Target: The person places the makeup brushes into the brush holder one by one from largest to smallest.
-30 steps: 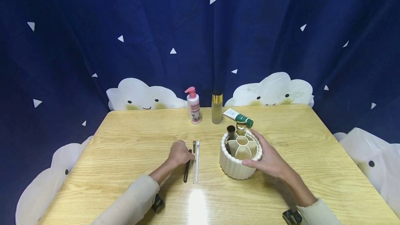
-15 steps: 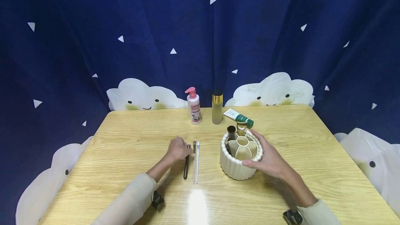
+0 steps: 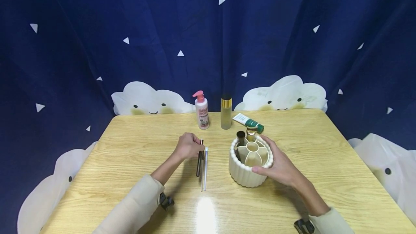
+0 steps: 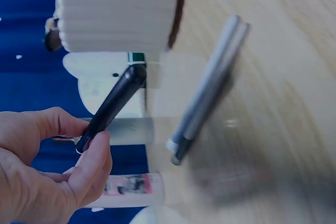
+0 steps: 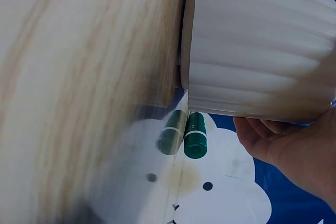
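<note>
My left hand (image 3: 188, 146) pinches a black pen-like stick (image 4: 118, 95) between thumb and fingers, near the end with a pale band. The stick hangs tilted above the table. Just right of it lie a makeup brush with dark bristles (image 3: 202, 185) and a white makeup brush (image 3: 206, 172), side by side. My right hand (image 3: 282, 166) grips the right side of a cream ribbed round organizer (image 3: 245, 174), thumb at the front and fingers behind. Its compartments hold a dark-topped brush (image 3: 240, 136) and a gold-capped item (image 3: 251, 135); their lower parts are hidden.
Along the back of the wooden table (image 3: 139, 129) stand a white pump bottle with a pink top (image 3: 203, 115) and a clear bottle with a gold collar (image 3: 225, 115). A white and green tube (image 3: 248, 121) lies behind the organizer. A blue curtain (image 3: 162, 28) hangs beyond.
My left hand has lifted the black stick off the table and moved it up and rightward, closer to the two brushes. My right hand and the organizer look still.
</note>
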### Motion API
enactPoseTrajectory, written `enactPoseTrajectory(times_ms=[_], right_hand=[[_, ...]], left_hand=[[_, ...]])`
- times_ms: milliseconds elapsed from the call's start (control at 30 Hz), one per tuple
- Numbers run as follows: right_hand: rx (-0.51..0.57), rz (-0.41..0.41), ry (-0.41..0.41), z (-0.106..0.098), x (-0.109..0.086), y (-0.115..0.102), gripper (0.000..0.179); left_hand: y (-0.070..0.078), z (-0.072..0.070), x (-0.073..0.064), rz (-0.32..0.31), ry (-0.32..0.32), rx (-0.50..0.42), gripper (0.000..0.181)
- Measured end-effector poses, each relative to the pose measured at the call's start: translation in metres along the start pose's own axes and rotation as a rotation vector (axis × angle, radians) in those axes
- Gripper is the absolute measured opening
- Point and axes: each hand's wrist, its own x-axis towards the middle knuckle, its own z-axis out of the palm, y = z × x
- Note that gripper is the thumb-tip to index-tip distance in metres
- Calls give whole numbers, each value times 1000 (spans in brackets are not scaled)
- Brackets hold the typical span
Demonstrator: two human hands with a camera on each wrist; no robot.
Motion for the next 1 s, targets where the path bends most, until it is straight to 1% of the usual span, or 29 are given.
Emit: enactPoseTrajectory(times_ms=[67,167,333,500,633,733,867,933,1000], right_hand=[[-1,1,1,0,0,0,106],[-6,5,1,0,0,1,106],[-8,3,2,0,0,1,106],[-6,0,4,1,0,2,106],[-3,0,5,1,0,2,106],[2,-5,6,1,0,2,106],[1,-11,10,1,0,2,106],[-2,-12,11,1,0,2,106],[-4,-11,12,1,0,2,106]], left_hand=[[6,-1,0,10,-11,-1,9],[16,-1,-2,25,-29,-44,10],[31,1,-4,57,-54,-192,14],[43,4,-7,86,-57,-285,16],[49,7,-9,99,-49,-378,17],[53,9,-10,113,-49,-484,16],[57,13,-12,147,-44,-625,16],[59,15,-14,168,-37,-667,16],[60,16,-15,187,-28,-684,16]])
